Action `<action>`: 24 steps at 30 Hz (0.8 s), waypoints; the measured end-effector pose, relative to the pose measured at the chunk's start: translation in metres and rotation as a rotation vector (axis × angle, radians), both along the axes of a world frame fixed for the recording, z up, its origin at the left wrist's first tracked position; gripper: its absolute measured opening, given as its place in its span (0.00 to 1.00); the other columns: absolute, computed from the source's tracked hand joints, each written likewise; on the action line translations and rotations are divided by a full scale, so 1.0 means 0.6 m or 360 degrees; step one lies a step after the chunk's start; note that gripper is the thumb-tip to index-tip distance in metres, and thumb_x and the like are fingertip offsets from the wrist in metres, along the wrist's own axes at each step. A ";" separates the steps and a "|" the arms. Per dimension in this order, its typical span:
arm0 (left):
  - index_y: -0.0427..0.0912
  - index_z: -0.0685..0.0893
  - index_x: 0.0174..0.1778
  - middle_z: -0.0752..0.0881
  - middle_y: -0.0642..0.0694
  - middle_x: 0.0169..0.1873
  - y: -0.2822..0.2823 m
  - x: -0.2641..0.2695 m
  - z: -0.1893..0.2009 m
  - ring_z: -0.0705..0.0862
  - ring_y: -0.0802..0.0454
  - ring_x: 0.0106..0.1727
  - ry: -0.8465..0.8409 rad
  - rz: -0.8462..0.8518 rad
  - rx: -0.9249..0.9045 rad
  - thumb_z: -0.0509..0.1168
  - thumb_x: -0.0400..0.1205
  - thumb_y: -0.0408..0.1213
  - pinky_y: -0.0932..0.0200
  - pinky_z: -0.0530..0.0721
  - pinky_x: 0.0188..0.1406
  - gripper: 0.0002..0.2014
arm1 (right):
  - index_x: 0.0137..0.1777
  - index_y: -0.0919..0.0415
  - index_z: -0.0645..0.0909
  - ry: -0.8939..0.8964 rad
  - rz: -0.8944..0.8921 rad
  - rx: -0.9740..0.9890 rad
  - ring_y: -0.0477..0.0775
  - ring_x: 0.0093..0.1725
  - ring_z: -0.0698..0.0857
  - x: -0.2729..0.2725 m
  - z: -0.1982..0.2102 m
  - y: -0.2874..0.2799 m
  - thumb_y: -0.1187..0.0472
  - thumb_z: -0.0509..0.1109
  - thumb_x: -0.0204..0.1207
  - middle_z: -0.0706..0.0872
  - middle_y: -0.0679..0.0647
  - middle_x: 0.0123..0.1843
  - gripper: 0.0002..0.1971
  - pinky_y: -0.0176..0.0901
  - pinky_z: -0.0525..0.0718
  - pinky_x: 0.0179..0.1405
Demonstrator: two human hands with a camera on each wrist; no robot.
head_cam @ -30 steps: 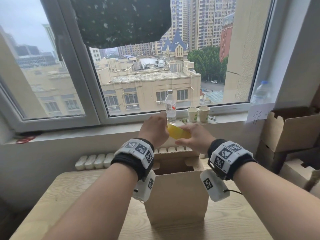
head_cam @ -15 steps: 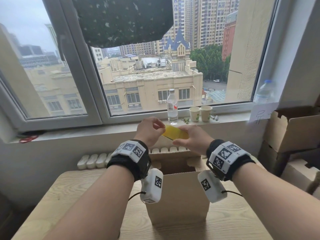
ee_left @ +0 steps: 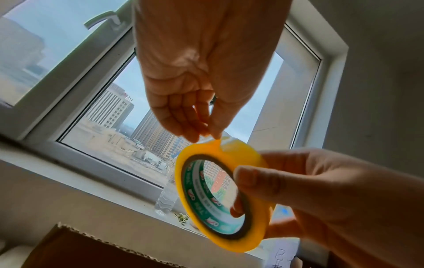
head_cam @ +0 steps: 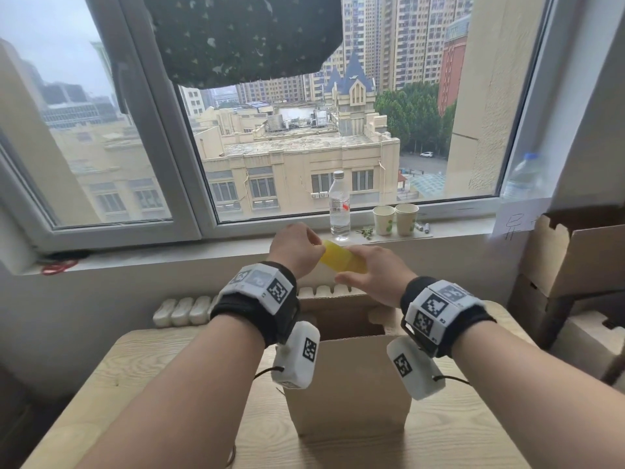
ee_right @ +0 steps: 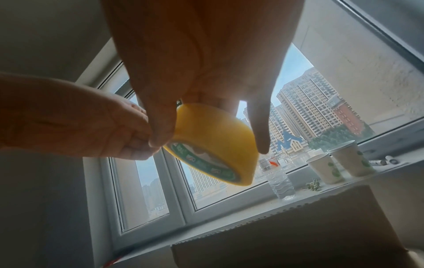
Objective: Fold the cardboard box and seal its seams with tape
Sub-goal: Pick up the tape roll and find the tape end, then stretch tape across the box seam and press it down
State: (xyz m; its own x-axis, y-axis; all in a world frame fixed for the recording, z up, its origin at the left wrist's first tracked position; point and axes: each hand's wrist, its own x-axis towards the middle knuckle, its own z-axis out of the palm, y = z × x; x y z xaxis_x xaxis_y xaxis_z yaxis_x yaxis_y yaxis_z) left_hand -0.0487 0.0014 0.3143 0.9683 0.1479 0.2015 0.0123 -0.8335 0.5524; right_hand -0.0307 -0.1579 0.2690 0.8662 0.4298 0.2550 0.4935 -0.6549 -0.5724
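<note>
An open-topped cardboard box (head_cam: 348, 384) stands upright on the wooden table (head_cam: 169, 384), its top flaps raised. Above it I hold a yellow tape roll (head_cam: 343, 261) (ee_left: 220, 195) (ee_right: 215, 143) with a green-printed core. My right hand (head_cam: 368, 277) (ee_left: 309, 195) (ee_right: 206, 90) grips the roll, thumb on its side face and fingers over the rim. My left hand (head_cam: 296, 248) (ee_left: 195, 108) (ee_right: 91, 123) pinches the loose tape end (ee_left: 216, 143) at the top of the roll between thumb and fingertips.
On the windowsill (head_cam: 203, 250) stand a clear water bottle (head_cam: 339, 208) and two paper cups (head_cam: 395, 219). More cardboard boxes (head_cam: 581, 252) are stacked at the right. A white radiator (head_cam: 182, 311) sits behind the table. Red scissors (head_cam: 57, 265) lie on the sill's left.
Both hands and the tape roll have stayed above the box. My left hand's fingers have shifted on the roll's edge and now pinch the tape end.
</note>
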 end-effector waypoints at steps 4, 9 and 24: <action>0.44 0.86 0.47 0.89 0.44 0.47 0.017 0.005 -0.009 0.86 0.46 0.53 -0.0039 0.0046 -0.0151 0.68 0.78 0.42 0.52 0.82 0.57 0.07 | 0.64 0.52 0.83 -0.0019 0.0022 0.0060 0.48 0.43 0.82 0.005 -0.007 0.003 0.45 0.76 0.71 0.87 0.50 0.46 0.23 0.40 0.76 0.43; 0.43 0.84 0.46 0.86 0.42 0.48 0.059 0.013 -0.017 0.84 0.44 0.55 -0.0063 0.0266 -0.0490 0.66 0.81 0.37 0.53 0.80 0.58 0.03 | 0.79 0.50 0.68 0.0117 0.0094 -0.0046 0.47 0.70 0.78 0.015 -0.027 -0.014 0.36 0.77 0.63 0.78 0.48 0.73 0.45 0.48 0.75 0.72; 0.41 0.76 0.41 0.81 0.44 0.38 0.147 0.013 -0.110 0.80 0.52 0.37 -0.0063 0.0426 -0.1550 0.56 0.87 0.28 0.59 0.80 0.40 0.10 | 0.57 0.46 0.87 0.0131 0.0044 -0.0641 0.48 0.58 0.82 0.031 -0.153 -0.022 0.46 0.72 0.73 0.87 0.44 0.56 0.14 0.46 0.74 0.65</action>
State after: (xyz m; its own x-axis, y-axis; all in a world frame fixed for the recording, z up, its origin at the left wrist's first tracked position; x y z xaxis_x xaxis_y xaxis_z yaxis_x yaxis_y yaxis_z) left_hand -0.0409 0.0895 0.2482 0.8744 0.4764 -0.0915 0.0999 0.0077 0.9950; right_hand -0.0123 -0.1708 0.1771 0.8634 0.5045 -0.0079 0.4773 -0.8218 -0.3111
